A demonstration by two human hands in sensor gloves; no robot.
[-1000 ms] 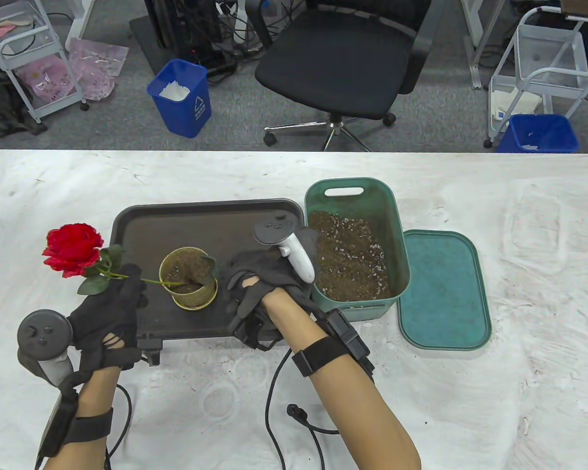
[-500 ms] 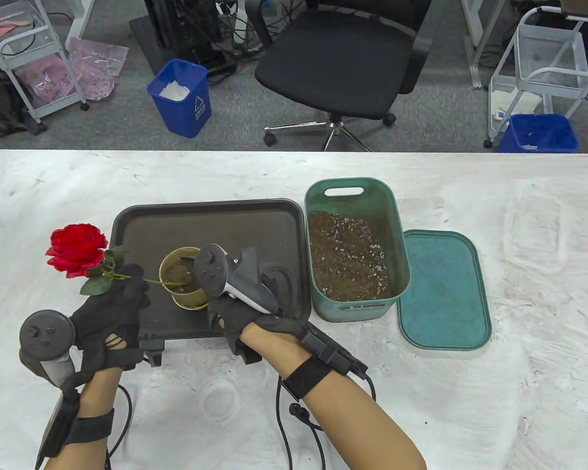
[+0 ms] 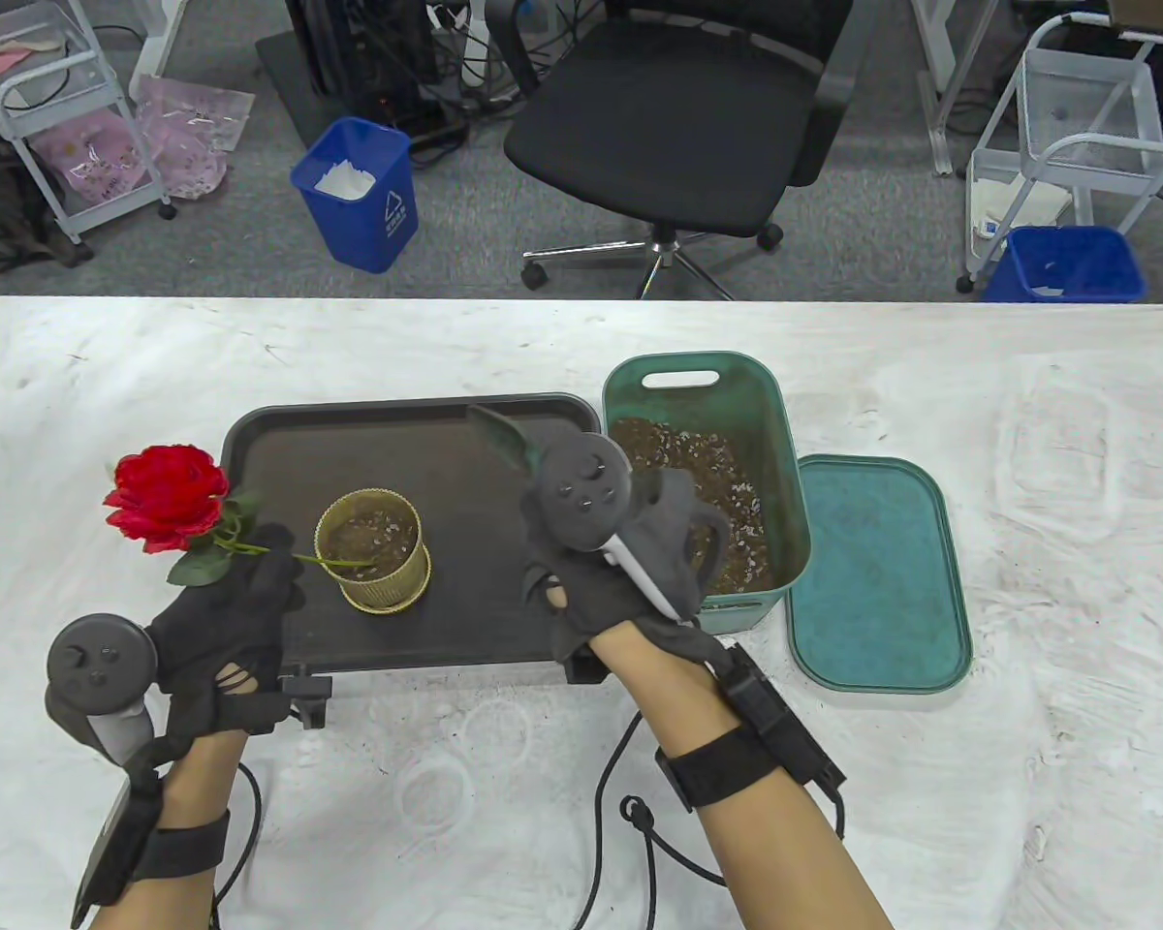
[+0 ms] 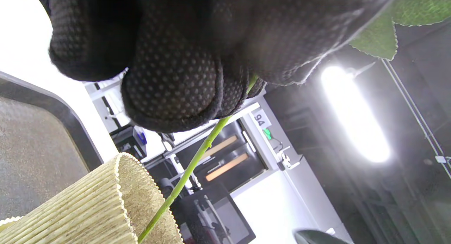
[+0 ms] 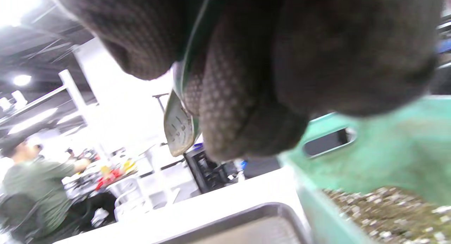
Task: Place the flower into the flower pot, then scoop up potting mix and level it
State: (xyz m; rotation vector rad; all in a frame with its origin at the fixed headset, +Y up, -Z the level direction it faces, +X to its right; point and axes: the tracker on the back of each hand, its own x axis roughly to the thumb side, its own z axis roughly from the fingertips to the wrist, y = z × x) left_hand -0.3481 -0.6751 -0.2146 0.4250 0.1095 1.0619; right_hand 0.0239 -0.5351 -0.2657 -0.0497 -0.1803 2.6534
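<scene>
1. Table view, flower [image 3: 167, 494]: your left hand [image 3: 218, 620] pinches its green stem; the stem end dips into the flower pot [image 3: 372, 550], the bloom leaning out left, not yet upright.
2. Flower pot: on the dark tray [image 3: 426, 441], partly filled.
3. Scoop [image 3: 500, 436]: your right hand [image 3: 620, 567] curls round its handle, blade raised beside the green bin [image 3: 703, 484] of potting mix.
4. Outstanding: more scooping, levelling.
</scene>
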